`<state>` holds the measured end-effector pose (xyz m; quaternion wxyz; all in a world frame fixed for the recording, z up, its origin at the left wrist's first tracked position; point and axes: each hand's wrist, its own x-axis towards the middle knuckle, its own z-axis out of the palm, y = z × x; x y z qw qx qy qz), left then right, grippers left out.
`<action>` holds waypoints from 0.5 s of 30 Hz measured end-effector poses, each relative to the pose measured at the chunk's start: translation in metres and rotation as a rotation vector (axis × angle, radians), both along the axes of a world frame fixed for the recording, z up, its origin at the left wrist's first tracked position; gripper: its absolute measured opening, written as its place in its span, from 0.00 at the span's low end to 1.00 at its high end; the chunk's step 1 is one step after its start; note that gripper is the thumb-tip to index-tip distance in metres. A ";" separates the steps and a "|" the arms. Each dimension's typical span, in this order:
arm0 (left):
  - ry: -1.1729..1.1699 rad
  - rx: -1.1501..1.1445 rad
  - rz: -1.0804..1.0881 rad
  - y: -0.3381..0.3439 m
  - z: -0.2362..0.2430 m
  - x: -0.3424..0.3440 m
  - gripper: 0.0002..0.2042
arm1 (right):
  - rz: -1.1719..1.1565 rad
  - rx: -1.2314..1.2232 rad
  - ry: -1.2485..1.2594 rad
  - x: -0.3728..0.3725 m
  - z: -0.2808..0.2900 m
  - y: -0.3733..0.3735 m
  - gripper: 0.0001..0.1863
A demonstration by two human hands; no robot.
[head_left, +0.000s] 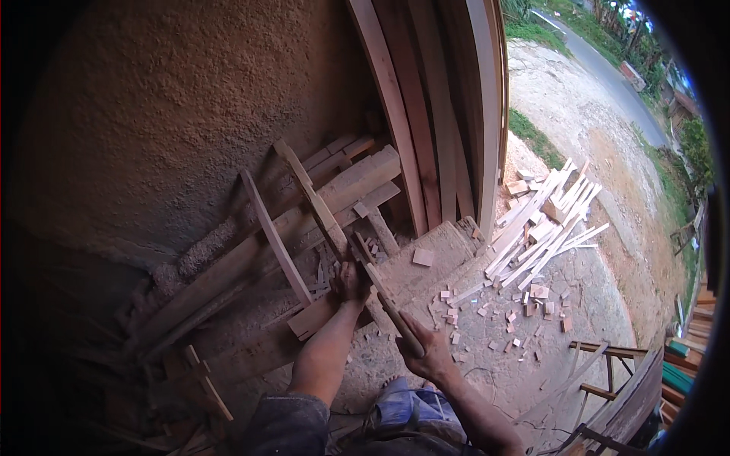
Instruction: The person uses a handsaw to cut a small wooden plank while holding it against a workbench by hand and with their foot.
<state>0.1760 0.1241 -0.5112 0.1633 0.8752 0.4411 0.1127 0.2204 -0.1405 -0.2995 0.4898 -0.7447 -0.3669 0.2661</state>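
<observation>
Floor: grey, rough and seriously dusty floor (517,372), with little wood blocks (539,292) strewn over the part right of the hands.
Wall: coarse brown wall (190,91) filling the upper left, pretty dark down low.
Tall stuff: a bunch of long boards (441,114) standing up at top centre, looking bent thanks to the fisheye.
Low stuff: chunky beams (365,178) lying along the foot of the wall, plus a dusty slab (452,251) just beyond the hands with a small flat piece (423,257) on top.
Outside: open on the right, bright daylight, a pile of pale sticks (547,228) on the ground, then grass (532,137) and a road (604,68).
The stick: the narrow wood stick (388,300) is up in front of the body, between the hands and left of the slab in view.
Which way: long axis runs diagonally, near end at lower right by the body, far end pointing upper left toward the wall.
Right hand: right hand (430,356) has its fingers wrapped around the near end.
Left hand: left hand (351,285) is right by the far part, fingers curled; can't tell whether they're actually gripping it.
Also there: another long strip (313,197) slants up-left beyond the left hand. Can't tell if they're joined.
</observation>
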 end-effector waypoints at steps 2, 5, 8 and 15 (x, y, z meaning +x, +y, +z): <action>0.017 -0.066 0.024 -0.006 -0.001 0.003 0.15 | -0.016 -0.083 0.051 -0.006 0.011 -0.031 0.29; -0.199 0.214 0.024 0.016 -0.005 -0.013 0.17 | 0.037 -0.071 0.057 -0.025 0.053 -0.122 0.30; -0.228 0.081 0.001 0.005 -0.001 -0.001 0.17 | -0.022 -0.102 0.043 -0.043 0.051 -0.174 0.31; -0.082 0.094 -0.039 -0.016 0.036 0.013 0.16 | -0.051 0.021 0.053 -0.008 -0.022 -0.042 0.31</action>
